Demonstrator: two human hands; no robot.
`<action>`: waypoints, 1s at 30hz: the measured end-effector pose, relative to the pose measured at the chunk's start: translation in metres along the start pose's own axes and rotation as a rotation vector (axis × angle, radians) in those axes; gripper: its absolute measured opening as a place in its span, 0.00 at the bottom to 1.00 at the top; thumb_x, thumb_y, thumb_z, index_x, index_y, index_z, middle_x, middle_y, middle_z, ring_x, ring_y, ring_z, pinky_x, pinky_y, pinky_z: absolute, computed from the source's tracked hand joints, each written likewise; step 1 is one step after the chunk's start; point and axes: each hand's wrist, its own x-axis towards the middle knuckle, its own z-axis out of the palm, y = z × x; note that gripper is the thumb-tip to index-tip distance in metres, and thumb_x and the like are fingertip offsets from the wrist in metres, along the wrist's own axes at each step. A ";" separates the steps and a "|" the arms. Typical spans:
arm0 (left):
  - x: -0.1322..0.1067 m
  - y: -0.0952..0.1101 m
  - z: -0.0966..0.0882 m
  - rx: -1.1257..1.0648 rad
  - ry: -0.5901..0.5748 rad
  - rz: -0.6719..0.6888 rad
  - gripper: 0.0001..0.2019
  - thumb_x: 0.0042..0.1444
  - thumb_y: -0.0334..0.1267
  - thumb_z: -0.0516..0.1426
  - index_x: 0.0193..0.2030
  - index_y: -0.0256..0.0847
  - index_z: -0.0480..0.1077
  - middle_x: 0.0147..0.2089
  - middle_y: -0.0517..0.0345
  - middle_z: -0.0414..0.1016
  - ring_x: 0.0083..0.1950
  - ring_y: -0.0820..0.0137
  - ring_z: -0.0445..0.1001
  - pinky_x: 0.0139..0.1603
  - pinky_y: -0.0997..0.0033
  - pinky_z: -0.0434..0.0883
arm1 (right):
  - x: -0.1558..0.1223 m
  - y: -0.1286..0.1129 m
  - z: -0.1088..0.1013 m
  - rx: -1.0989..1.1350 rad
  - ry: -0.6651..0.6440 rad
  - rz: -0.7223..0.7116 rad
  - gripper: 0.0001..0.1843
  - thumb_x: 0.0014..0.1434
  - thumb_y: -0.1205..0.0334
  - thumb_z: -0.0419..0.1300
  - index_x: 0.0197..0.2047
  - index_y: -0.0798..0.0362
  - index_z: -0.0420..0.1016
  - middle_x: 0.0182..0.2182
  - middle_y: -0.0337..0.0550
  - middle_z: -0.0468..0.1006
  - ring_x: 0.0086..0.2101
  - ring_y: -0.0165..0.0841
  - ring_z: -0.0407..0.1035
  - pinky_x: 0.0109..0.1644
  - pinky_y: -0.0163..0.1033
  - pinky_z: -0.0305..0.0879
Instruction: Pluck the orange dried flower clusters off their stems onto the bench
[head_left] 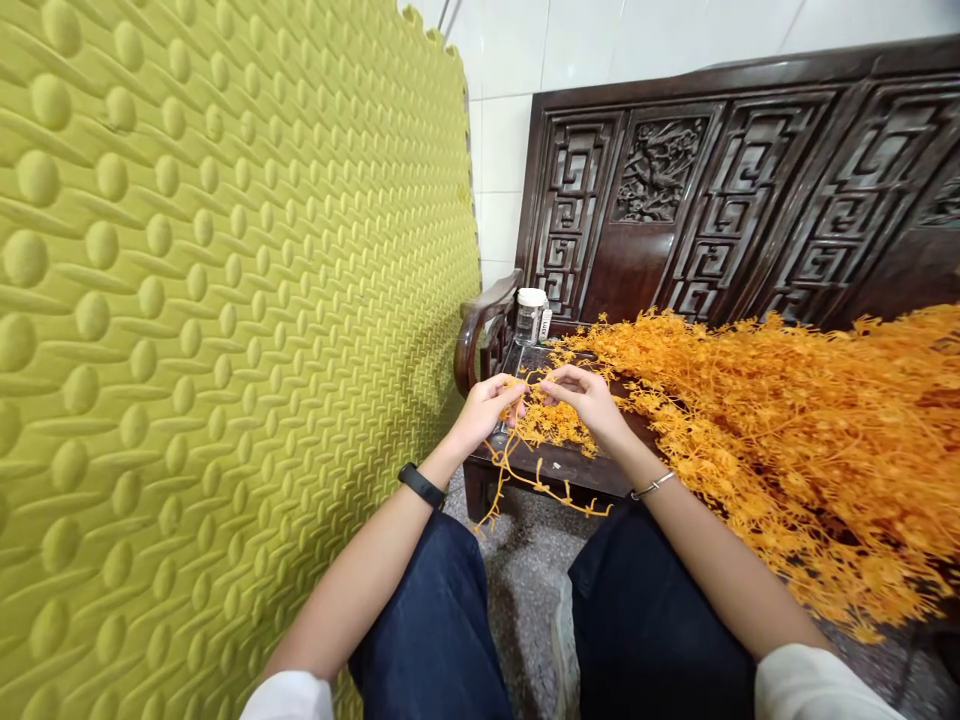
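My left hand (490,408) is closed in a pinch on an orange artificial plant stem (551,487), whose thin knobbly branches hang below the fingers in front of the bench. Close by on the right, my right hand (587,402) pinches at the upper end of the same stem; the exact contact is too small to make out. Beneath and behind both hands, a small heap of loose orange sprigs (559,428) lies on the dark wooden bench seat (581,465).
A large pile of orange artificial foliage (817,420) covers the bench to the right. Behind stands its carved backrest (645,250). A clear jar with a white lid (531,315) sits by the armrest (480,325). A yellow-green foam mat (247,280) rises upright on the left.
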 end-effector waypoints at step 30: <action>-0.005 -0.001 -0.005 0.145 0.102 -0.078 0.18 0.44 0.49 0.62 0.24 0.34 0.66 0.16 0.68 0.57 0.19 0.82 0.52 0.22 0.77 0.48 | 0.056 0.093 -0.068 -0.257 0.324 0.172 0.22 0.34 0.52 0.69 0.30 0.54 0.70 0.30 0.43 0.74 0.32 0.34 0.69 0.39 0.41 0.65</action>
